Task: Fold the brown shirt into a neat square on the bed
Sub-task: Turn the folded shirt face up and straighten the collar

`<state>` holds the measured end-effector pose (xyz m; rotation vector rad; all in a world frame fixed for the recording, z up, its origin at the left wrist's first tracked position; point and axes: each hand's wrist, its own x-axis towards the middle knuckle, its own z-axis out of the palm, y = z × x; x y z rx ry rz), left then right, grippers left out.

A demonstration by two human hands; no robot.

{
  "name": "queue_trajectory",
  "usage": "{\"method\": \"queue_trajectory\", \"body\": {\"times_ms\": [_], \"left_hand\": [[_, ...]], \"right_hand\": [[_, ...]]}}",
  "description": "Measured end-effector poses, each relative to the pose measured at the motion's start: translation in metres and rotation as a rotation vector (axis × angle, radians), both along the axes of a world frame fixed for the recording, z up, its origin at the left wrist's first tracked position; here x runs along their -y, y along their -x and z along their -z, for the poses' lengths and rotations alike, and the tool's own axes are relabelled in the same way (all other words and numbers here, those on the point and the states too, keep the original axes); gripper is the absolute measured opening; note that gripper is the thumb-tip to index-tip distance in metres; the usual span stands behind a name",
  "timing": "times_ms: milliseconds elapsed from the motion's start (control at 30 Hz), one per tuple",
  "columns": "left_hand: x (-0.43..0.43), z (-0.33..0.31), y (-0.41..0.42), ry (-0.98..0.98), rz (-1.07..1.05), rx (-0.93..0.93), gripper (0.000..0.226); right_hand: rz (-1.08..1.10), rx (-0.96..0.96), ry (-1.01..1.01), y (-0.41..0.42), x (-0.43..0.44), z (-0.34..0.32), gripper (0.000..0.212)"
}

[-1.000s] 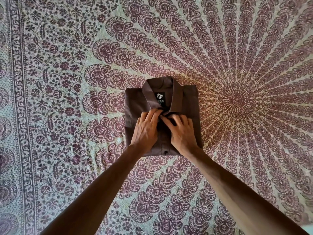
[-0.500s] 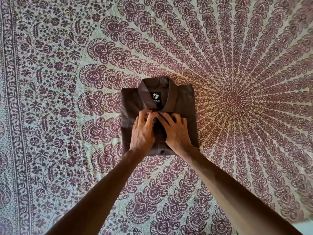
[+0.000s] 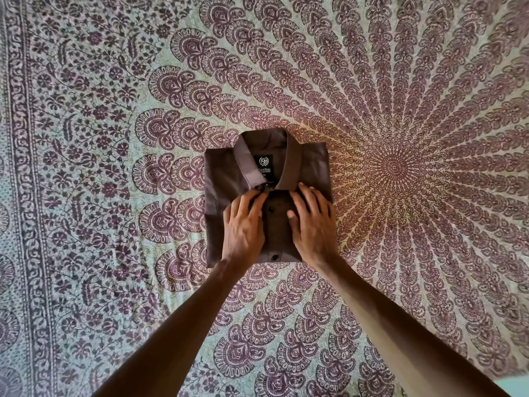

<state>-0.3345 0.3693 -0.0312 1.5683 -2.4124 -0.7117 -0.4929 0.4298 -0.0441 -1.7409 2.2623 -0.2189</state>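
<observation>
The brown shirt (image 3: 221, 181) lies folded into a compact rectangle on the bed, collar (image 3: 292, 164) up and away from me, with a black label (image 3: 264, 165) showing inside it. My left hand (image 3: 243, 229) rests on the shirt's front, its fingertips pinching the fabric just under the left collar point. My right hand (image 3: 312, 224) lies flat on the right half of the front, fingers spread and touching the right collar point. Two dark buttons show on the placket between my hands.
A patterned maroon and pale green bedspread (image 3: 114, 138) covers the whole bed, with its round mandala centre (image 3: 396, 167) just right of the shirt. A pale strip beyond the bed's edge (image 3: 515, 388) shows at the bottom right corner.
My hands were bunched together at the placket below the collar. They have moved apart, the right one flattening out to the right, and the buttons between them are uncovered.
</observation>
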Motion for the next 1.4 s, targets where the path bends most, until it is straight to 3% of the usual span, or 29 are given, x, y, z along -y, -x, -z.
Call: {"method": "queue_trajectory", "body": {"times_ms": [133,333,500,600,667,800,933,1100,1400], "left_hand": [[0.002,0.010,-0.016,0.065,-0.142,0.023,0.035],[0.011,0.015,-0.037,0.024,-0.501,0.092,0.058],[0.016,0.005,-0.030,-0.110,-0.654,0.087,0.059],[0.036,-0.002,-0.030,-0.288,-0.798,0.055,0.058],[0.048,-0.006,-0.032,-0.391,-0.782,0.026,0.055],[0.050,-0.014,-0.038,-0.287,-0.547,0.013,0.048],[0.040,-0.027,-0.060,-0.298,-0.422,-0.250,0.037],[-0.001,-0.068,-0.130,-0.221,-0.406,-0.427,0.035],[-0.129,-0.096,-0.346,-0.264,-0.616,-0.412,0.046]], "right_hand": [[0.152,-0.067,0.038,0.006,0.009,0.003,0.040],[0.575,0.004,0.014,0.017,0.011,-0.001,0.061],[0.598,0.005,-0.023,0.007,0.016,-0.009,0.063],[0.774,0.215,-0.135,0.024,0.030,-0.007,0.061],[0.858,0.407,-0.168,0.032,0.037,-0.009,0.056],[0.788,0.527,-0.143,0.023,0.042,-0.022,0.017],[0.673,0.564,0.040,0.002,0.030,-0.045,0.023],[0.553,0.614,0.230,-0.068,-0.028,-0.086,0.026],[0.433,0.677,0.309,-0.278,-0.145,-0.092,0.039]]}}
